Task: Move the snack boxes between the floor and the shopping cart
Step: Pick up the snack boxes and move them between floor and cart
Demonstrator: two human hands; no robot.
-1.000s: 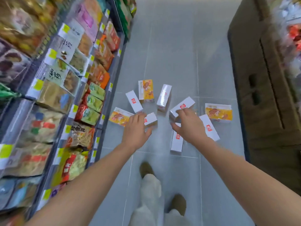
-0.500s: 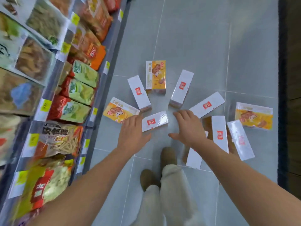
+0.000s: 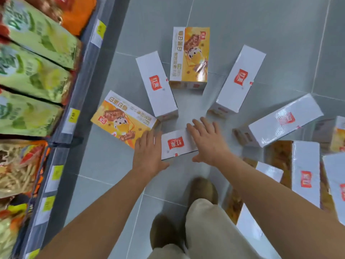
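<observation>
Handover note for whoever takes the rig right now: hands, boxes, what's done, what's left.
Left hand: open, fingers straight, at the left end of the small white box.
Right hand: open, fingers spread over that box's right end.
Boxes: the small white box lies on the floor between the hands. The other snack boxes fan out around it on the tiles, an orange box straight ahead.
Done: nothing lifted; cart not in view.
Left: grip and lift the small white box, then probably the rest.

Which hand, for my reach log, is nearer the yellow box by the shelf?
Left. The left hand is beside the yellow box; the right hand lies beyond the white box between the hands.
</observation>
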